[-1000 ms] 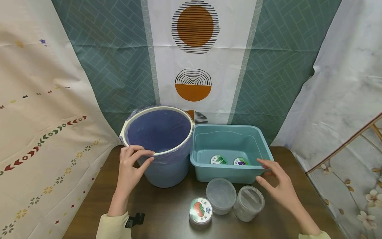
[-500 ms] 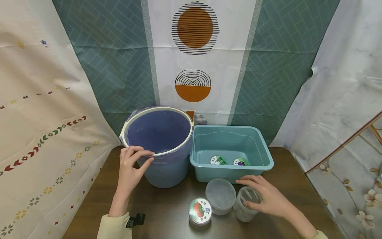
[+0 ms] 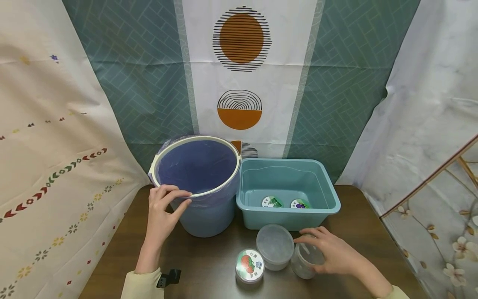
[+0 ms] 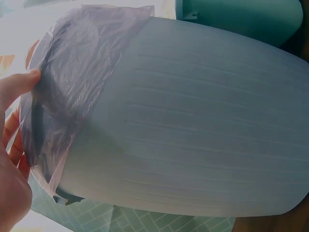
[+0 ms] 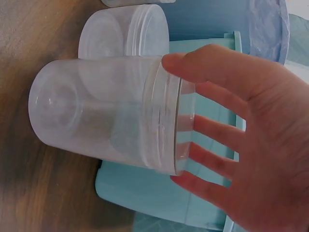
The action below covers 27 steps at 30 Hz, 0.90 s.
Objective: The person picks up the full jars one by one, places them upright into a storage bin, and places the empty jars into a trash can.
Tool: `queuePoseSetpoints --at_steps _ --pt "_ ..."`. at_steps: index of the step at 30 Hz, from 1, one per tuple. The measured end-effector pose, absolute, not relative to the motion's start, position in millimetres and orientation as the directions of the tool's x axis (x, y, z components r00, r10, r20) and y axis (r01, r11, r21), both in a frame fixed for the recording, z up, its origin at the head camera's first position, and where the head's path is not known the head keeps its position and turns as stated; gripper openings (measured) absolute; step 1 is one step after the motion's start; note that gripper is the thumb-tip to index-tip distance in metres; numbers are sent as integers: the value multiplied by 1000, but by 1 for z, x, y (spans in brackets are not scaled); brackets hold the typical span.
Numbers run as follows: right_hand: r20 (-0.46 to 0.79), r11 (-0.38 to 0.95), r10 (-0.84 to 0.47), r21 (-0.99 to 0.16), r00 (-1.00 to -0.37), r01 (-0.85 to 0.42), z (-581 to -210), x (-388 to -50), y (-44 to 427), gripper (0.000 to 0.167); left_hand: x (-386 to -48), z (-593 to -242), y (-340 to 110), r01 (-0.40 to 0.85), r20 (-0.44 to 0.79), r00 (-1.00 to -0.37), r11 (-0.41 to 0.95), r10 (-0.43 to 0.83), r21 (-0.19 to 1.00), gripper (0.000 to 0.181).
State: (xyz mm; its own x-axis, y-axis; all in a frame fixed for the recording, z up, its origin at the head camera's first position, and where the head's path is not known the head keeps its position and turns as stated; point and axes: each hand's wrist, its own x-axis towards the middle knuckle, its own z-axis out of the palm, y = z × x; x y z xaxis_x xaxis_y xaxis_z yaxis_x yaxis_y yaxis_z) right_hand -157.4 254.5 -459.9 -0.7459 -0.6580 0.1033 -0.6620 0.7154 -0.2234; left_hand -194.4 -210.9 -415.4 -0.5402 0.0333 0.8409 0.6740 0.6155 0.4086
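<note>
My left hand (image 3: 162, 209) pinches the pale front rim of a blue trash bin (image 3: 209, 222), which is lined with a thin purplish bag. In the left wrist view the thumb presses the liner (image 4: 82, 63) at the rim, and the other fingers are partly hidden. My right hand (image 3: 334, 253) grips the top of a clear plastic jar (image 3: 301, 269) standing on the table. The right wrist view shows the thumb on the edge of the jar's lid (image 5: 164, 116) and the fingers round its far side. Nothing shows inside the jar.
Beside the jar stand a wider clear tub (image 3: 275, 245) and a tub with a tomato label (image 3: 250, 266). Behind them a teal basin (image 3: 287, 218) holds a leaf-labelled disc (image 3: 272, 202) and a grape-labelled disc (image 3: 300, 204). Patterned curtains surround the wooden table (image 3: 209, 265).
My right hand has moved from the basin's right front corner leftward and nearer, and now grips the jar. The left hand stays at the bin rim.
</note>
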Motion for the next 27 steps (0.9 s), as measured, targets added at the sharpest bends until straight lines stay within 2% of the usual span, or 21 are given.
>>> queuePoseSetpoints --at_steps 9,27 --pt "55 738 -646 -209 -761 -641 -455 -163 252 66 -192 -417 -212 670 839 -543 618 31 411 34" --pt "49 743 -652 -161 -757 -650 -458 -164 250 70 -190 -415 -211 666 832 -554 613 24 425 32"
